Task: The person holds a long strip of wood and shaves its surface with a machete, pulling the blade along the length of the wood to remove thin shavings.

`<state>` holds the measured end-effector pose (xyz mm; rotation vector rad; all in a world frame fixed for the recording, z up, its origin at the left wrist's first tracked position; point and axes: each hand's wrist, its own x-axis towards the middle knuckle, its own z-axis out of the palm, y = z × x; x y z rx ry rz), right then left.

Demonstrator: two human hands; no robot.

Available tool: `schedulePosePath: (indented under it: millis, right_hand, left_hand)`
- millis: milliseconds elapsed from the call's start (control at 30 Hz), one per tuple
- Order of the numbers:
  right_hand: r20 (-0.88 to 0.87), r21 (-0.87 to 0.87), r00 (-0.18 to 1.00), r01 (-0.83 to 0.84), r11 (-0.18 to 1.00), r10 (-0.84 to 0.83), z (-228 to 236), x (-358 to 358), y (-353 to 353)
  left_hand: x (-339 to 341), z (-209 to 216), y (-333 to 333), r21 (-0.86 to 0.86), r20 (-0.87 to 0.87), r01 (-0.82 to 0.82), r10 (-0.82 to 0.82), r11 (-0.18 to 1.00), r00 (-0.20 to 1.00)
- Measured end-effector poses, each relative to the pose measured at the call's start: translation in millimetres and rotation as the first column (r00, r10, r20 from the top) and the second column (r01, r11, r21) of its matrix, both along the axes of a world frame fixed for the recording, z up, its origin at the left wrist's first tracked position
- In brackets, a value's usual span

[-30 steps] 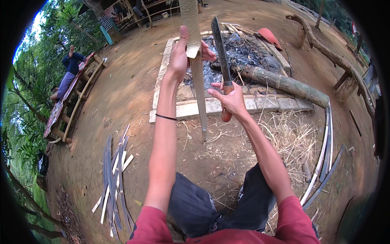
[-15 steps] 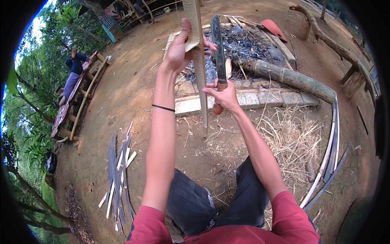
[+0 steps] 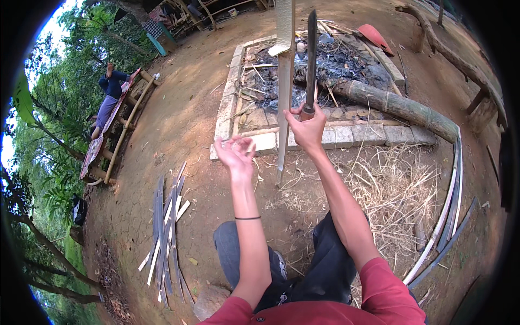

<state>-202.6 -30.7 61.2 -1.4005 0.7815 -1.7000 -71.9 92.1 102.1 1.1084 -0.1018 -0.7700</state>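
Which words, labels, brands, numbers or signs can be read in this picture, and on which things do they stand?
None can be read. I make out no lettering on the long dark metal knife in the right hand, the tall pale strip or the red cloth shirt.

My shirt is red, my trousers charcoal, my wristband black. My knife is near-black in the blade, brown at the handle; the post is pale grey-tan. The strips mix slate and cream. The distant bench cloth seems patterned red and white.
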Motion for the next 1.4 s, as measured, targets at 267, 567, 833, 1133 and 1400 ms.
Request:
schedulePosePath:
  millis: [267,567,833,1133,1400]
  right_hand:
    - [0.194,0.228,0.974,0.073,0.971,-0.118,16,-41,-2]
    - [0.327,0.437,0.936,-0.026,0.899,-0.132,31,-87,0]
    - [0.628,0.601,0.766,-0.367,0.71,-0.136,-13,-71,-23]
    - [0.81,0.545,0.585,-0.732,0.408,-0.034,-19,-36,-8]
    - [0.881,0.472,0.472,-0.877,0.094,-0.016,23,-7,55]
  left_hand:
    - [-87,-170,0,-0.485,-0.69,0.133,-0.472,0.864,0.549]
    - [-46,-93,-5,-0.469,-0.081,-0.047,0.009,0.882,0.997]
    - [-37,-4,10,-0.417,0.291,-0.028,0.163,0.909,0.943]
    - [-24,40,11,-0.387,0.736,-0.148,0.402,0.91,0.546]
    - [-12,105,23,-0.706,0.602,-0.15,0.698,0.692,0.387]
